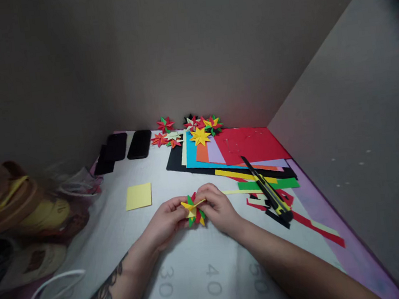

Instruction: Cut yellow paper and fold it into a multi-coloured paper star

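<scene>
Between my two hands is a folded paper star (194,214) with yellow, red and green points, held just above the pale mat. My left hand (171,220) grips its left side, thumb on top. The fingers of my right hand (217,206) pinch a yellow point at the upper right of the star. Part of the star is hidden behind my fingers. To the left lies a pad of yellow paper (138,197). Right of my hands a black and yellow utility knife (269,190) rests on paper strips and scraps (258,202).
Several finished paper stars (200,136) sit by the back wall, beside a fanned stack of coloured sheets (256,144). A dark phone (139,144) and black items (113,149) lie back left. Containers (53,209) and a white cable (52,279) occupy the left edge.
</scene>
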Demonstrator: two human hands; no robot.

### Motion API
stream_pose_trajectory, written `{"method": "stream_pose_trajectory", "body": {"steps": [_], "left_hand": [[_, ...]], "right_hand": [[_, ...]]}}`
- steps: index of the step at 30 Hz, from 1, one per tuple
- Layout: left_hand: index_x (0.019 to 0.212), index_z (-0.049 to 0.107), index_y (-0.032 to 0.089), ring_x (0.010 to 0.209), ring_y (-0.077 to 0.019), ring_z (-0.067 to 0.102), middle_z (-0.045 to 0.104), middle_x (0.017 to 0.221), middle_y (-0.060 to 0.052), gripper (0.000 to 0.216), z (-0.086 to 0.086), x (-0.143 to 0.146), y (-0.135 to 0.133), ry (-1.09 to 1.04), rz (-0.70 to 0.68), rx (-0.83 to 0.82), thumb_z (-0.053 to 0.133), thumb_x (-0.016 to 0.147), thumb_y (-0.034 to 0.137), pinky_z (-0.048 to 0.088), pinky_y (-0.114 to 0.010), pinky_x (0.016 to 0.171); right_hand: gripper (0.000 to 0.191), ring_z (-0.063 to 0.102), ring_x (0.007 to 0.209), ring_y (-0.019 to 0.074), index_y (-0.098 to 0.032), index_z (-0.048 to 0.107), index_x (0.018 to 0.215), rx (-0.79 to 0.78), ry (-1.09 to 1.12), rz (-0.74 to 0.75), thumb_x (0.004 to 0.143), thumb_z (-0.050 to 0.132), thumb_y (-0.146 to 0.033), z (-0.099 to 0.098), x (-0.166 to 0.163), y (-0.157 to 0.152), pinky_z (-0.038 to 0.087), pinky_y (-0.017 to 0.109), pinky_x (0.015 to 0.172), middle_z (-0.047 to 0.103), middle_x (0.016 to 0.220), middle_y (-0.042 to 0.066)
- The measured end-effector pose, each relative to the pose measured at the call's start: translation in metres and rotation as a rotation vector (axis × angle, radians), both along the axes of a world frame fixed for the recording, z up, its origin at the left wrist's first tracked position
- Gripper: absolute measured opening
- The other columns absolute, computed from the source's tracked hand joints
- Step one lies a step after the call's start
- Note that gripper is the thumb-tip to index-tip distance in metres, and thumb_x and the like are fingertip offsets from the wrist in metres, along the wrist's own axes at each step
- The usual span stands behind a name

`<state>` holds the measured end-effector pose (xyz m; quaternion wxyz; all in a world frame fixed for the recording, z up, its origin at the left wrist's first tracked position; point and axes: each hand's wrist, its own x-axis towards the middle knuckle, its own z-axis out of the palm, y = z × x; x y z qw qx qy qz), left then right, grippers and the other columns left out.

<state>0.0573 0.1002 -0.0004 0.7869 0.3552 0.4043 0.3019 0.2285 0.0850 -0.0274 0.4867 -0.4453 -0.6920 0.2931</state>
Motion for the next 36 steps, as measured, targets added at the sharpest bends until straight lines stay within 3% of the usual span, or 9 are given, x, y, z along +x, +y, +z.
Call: {"method": "stream_pose_trajectory", "body": {"steps": [6,12,17,24,31,36], "left_hand": [[0.084,0.063,0.014,0.049,-0.0048,0.046,0.055,0.058,0.004,0.018,-0.004,0.013,-0.008,-0.022,0.15,0.054,0.069,0.068,0.015,0.034,-0.016,0.048],[0.082,0.059,0.016,0.057,-0.008,0.055,0.064,0.066,0.001,0.016,-0.017,0.022,-0.015,-0.002,0.284,0.108,0.068,0.07,0.019,0.04,-0.019,0.056],[0.084,0.064,0.017,0.068,-0.0114,0.059,0.068,0.077,-0.002,0.011,-0.026,0.02,-0.014,0.111,0.273,0.246,0.066,0.074,0.021,0.044,-0.024,0.066],[0.086,0.068,0.016,0.081,-0.0158,0.061,0.07,0.089,-0.006,0.013,-0.023,0.015,-0.011,0.241,0.21,0.352,0.062,0.075,0.021,0.045,-0.028,0.076],[0.095,0.047,0.022,0.064,-0.011,0.06,0.063,0.071,0.004,0.026,-0.023,0.012,-0.005,0.228,0.295,0.336,0.064,0.075,0.022,0.044,-0.022,0.063],[0.11,0.043,0.022,0.076,-0.015,0.065,0.066,0.09,-0.003,0.045,-0.023,0.004,0.003,0.265,0.271,0.336,0.066,0.072,0.022,0.05,-0.029,0.072]], "right_hand": [[0.012,0.055,0.082,0.0167,-0.021,0.056,0.076,-0.092,0.075,-0.165,0.08,0.052,-0.01,0.003,-0.009,-0.001,0.044,0.029,0.073,0.054,0.085,0.002],[0.005,0.053,0.074,0.015,-0.02,0.053,0.078,-0.241,0.149,-0.246,0.082,0.052,-0.018,-0.004,-0.015,0.001,0.042,0.026,0.066,0.054,0.079,0.0],[0.006,0.052,0.069,0.0141,-0.02,0.052,0.08,-0.315,0.23,-0.241,0.084,0.052,-0.025,-0.011,-0.017,0.004,0.042,0.025,0.063,0.055,0.075,-0.001],[0.004,0.052,0.07,0.0148,-0.02,0.052,0.078,-0.32,0.195,-0.249,0.081,0.052,-0.023,-0.01,-0.016,0.005,0.043,0.026,0.064,0.054,0.075,-0.001],[0.011,0.058,0.078,0.0168,-0.02,0.062,0.082,-0.364,0.225,-0.172,0.082,0.052,-0.024,-0.006,-0.009,0.003,0.047,0.028,0.071,0.063,0.083,0.002],[0.023,0.066,0.084,0.0212,-0.02,0.071,0.094,-0.557,0.334,-0.046,0.078,0.057,-0.029,-0.004,0.0,0.003,0.053,0.034,0.074,0.071,0.094,0.004]]}}
